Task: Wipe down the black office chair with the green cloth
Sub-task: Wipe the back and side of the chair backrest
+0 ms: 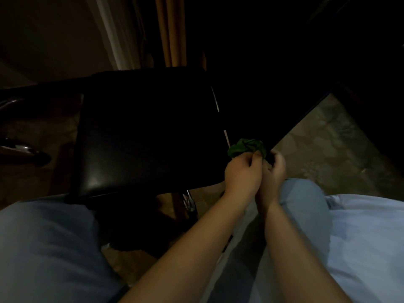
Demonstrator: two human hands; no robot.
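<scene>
The black office chair's seat (140,136) fills the middle of the dim view, its backrest (258,101) rising dark to the right. A bunched green cloth (244,146) sits at the seat's right edge, where seat meets backrest. My left hand (242,173) pinches the cloth from below with curled fingers. My right hand (274,169) is pressed close beside it, fingers curled at the cloth's right side; its grip is partly hidden.
My knees in light blue trousers (50,248) sit low in the frame on both sides. A chair armrest and chrome parts (24,149) lie at left. Patterned floor (323,145) shows at right, and a wooden post (170,31) stands behind the chair.
</scene>
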